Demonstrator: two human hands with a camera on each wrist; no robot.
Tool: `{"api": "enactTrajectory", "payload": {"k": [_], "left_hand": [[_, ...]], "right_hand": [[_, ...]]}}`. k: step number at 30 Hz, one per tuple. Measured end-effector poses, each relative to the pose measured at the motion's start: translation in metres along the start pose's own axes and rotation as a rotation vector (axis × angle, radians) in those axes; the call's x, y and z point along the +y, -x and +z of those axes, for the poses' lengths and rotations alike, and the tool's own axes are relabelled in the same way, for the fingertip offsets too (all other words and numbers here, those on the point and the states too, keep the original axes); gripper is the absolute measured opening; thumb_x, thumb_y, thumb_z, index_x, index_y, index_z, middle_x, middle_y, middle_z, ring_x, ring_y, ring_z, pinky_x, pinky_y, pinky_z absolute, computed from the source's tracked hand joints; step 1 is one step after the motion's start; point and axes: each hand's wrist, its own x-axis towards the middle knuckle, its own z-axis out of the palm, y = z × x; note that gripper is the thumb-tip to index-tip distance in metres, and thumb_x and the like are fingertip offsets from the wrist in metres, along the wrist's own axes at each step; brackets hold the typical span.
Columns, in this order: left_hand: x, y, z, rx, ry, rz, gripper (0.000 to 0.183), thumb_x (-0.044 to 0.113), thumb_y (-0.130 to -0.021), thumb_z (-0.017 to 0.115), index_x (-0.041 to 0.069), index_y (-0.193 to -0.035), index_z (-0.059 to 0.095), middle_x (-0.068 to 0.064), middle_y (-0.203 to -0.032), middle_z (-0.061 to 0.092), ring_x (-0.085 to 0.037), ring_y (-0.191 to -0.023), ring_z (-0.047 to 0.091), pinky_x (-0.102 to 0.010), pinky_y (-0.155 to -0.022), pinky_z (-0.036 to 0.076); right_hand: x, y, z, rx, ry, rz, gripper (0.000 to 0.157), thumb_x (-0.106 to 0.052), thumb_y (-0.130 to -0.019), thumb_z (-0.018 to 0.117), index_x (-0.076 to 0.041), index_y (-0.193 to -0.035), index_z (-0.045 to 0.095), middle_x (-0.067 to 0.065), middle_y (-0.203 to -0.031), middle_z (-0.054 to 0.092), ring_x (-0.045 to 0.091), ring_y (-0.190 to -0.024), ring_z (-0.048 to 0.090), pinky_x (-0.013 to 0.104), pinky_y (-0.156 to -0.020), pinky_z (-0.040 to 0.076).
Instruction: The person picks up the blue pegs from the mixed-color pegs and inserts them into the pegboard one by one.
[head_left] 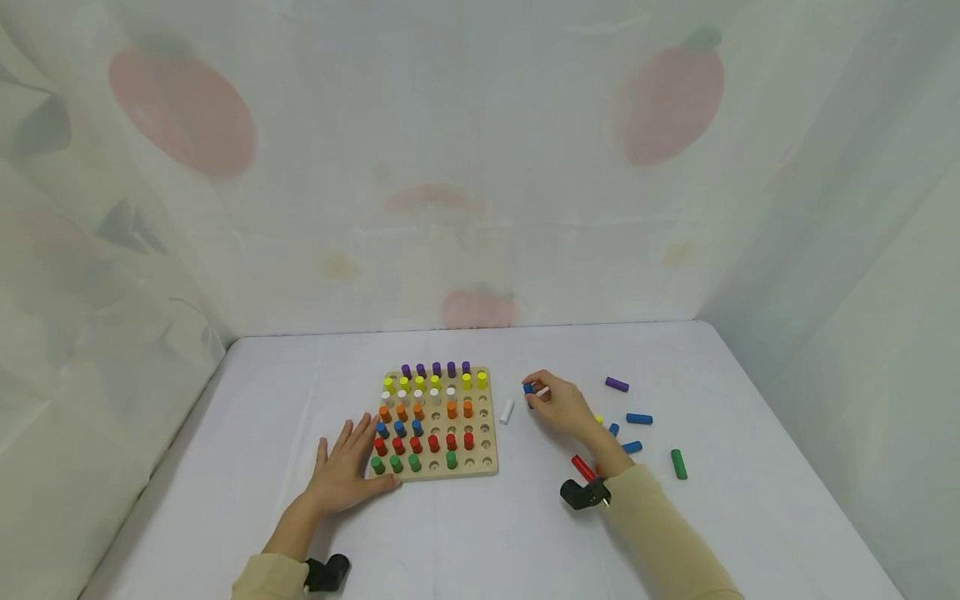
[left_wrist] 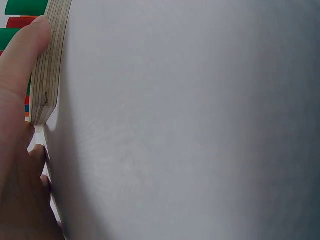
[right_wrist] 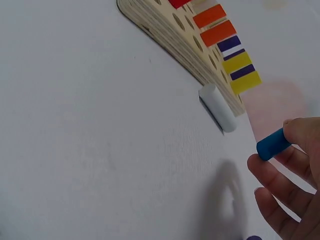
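Observation:
A wooden pegboard [head_left: 474,468] stands on the table with rows of purple, yellow, white, orange, blue, red and green pegs upright in its holes. My left hand [head_left: 341,473] lies at its front left corner, fingers spread along the left side. In the left wrist view the thumb [left_wrist: 30,42] rests against the layered front edge. To the right of the board, my right hand [head_left: 564,408] pinches a blue peg [right_wrist: 272,145] between thumb and fingers, above the table. A white peg [right_wrist: 218,107] lies on the cloth between that hand and the board's right edge.
Loose pegs lie right of the board: a purple one [head_left: 617,384], a green one [head_left: 678,464], a red one [head_left: 582,468] and several blue ones, one of them a blue peg [head_left: 639,419]. The right forearm partly covers some. Printed curtains surround the white table [head_left: 300,375].

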Motion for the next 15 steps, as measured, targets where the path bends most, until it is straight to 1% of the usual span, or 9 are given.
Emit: {"api": "enactTrajectory", "payload": {"k": [7,15], "left_hand": [[0.0,0.0,0.0,0.002,-0.003,0.0,0.108,0.069,-0.065,0.065,0.014,-0.147,0.023,-0.013,-0.153,0.019,-0.041,-0.139,0.007,-0.068,-0.102,-0.008],[-0.001,0.0,0.001,0.009,-0.005,0.011,0.107,0.069,-0.065,0.065,0.014,-0.147,0.024,-0.013,-0.153,0.019,-0.041,-0.139,0.008,-0.068,-0.102,-0.008]], "right_hand": [[-0.011,-0.002,0.007,-0.019,-0.026,0.004,0.023,-0.014,-0.086,0.064,-0.019,-0.108,0.06,-0.001,-0.096,0.065,0.009,-0.075,0.057,0.022,-0.065,0.05],[-0.022,-0.003,0.011,-0.047,-0.064,-0.034,0.022,-0.013,-0.086,0.063,-0.017,-0.107,0.059,-0.001,-0.097,0.065,0.011,-0.081,0.059,0.023,-0.068,0.051]]}}
